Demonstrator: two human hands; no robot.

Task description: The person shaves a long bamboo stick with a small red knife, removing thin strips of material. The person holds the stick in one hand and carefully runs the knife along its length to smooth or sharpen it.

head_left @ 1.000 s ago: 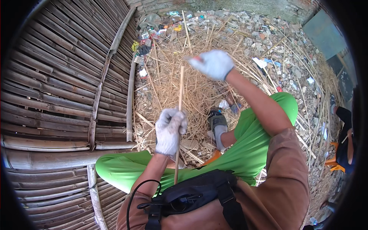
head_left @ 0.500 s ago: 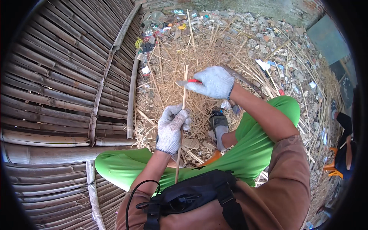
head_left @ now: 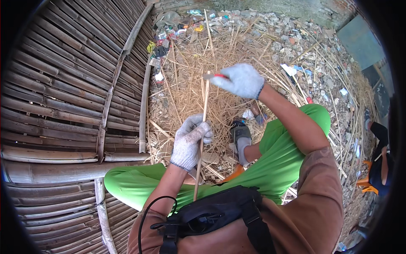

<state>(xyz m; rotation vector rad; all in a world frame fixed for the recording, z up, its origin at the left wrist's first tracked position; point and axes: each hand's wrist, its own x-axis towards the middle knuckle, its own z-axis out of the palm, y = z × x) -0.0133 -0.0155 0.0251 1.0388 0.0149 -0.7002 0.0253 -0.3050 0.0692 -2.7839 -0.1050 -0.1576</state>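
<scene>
Bamboo, thin and pale: one long bamboo strip (head_left: 203, 127) standing nearly upright over the lap, lower end down by the black chest pouch (head_left: 215, 216), upper end up by the right hand. Left hand (head_left: 190, 142), in a speckled white work glove, wrapped round the strip at its middle, fingers closed on it. Right hand (head_left: 240, 80), gloved the same, raised above and closed on a small red-handled blade (head_left: 213, 76), blade tip touching the very top of the strip. Both fists tight, nothing slack. Bright green trousers (head_left: 279, 148) spread either side, knees apart, brown sleeve low on the right. Grey shoe (head_left: 241, 137) planted in the dry straw litter (head_left: 190, 67) just past the strip. More loose bamboo slivers scattered through that straw, out to the far right edge of the ground. Woven bamboo panel (head_left: 63, 84) lying flat along the left edge of the ground, its slats dark and weathered, a thick pole running along its near edge. Scraps of coloured rubbish (head_left: 169, 34) heaped at the far edge, near the panel's top corner. Another person's dark-clothed leg just showing at the far right.
</scene>
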